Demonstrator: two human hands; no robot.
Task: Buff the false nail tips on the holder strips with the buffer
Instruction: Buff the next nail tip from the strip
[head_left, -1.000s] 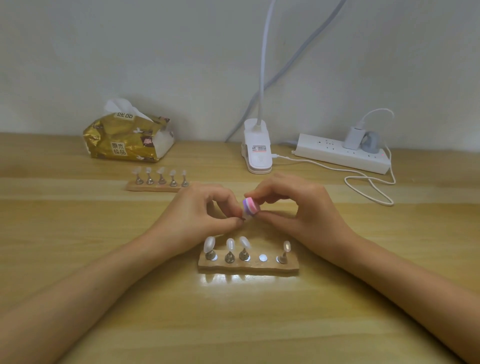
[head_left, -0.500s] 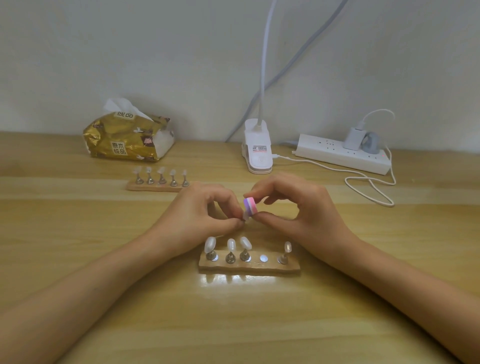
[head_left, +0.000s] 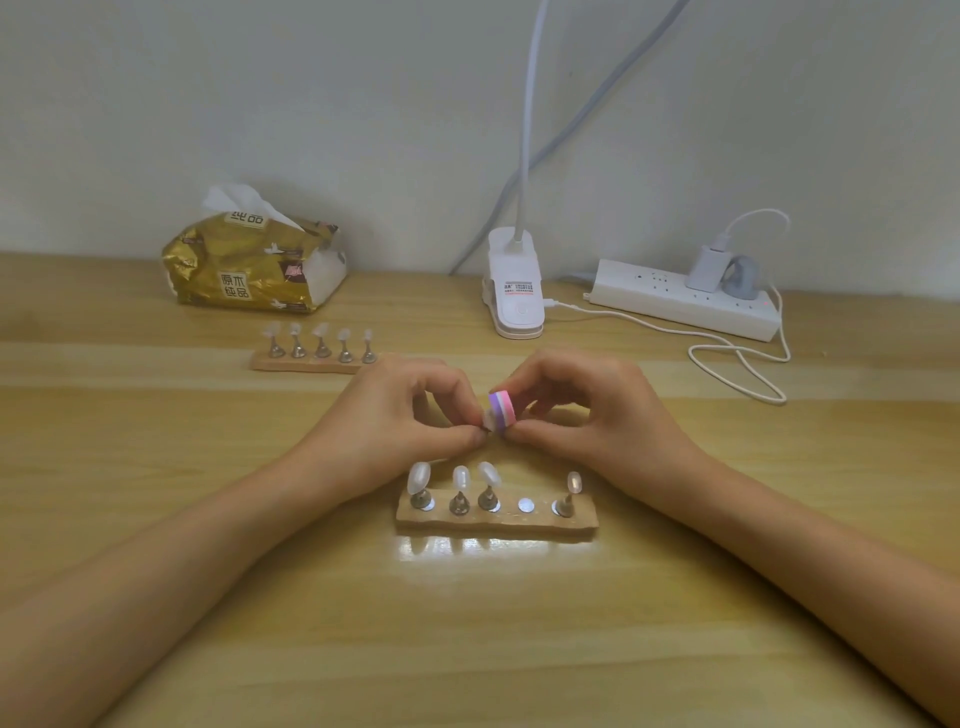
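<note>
My right hand (head_left: 587, 415) pinches a small pink and purple buffer block (head_left: 503, 410) between thumb and fingers. My left hand (head_left: 400, 421) pinches a clear false nail tip (head_left: 489, 420) on its stand, pressed against the buffer's left face. Just in front of both hands lies the near wooden holder strip (head_left: 496, 522); it carries several nail tips on metal stands, and its fourth spot shows a bare metal disc (head_left: 526, 505). A second holder strip (head_left: 311, 361) with several nail tips lies farther back on the left.
A gold tissue pack (head_left: 249, 270) sits at the back left. A white clip lamp base (head_left: 516, 291) stands at the back centre. A white power strip (head_left: 680, 301) with a charger and a looping white cable (head_left: 737, 364) lies at the back right. All rest on a wooden table (head_left: 156, 467).
The buffer has shifted slightly against the nail tip between the fingers, its purple side now showing more. Both hands stay in nearly the same place.
</note>
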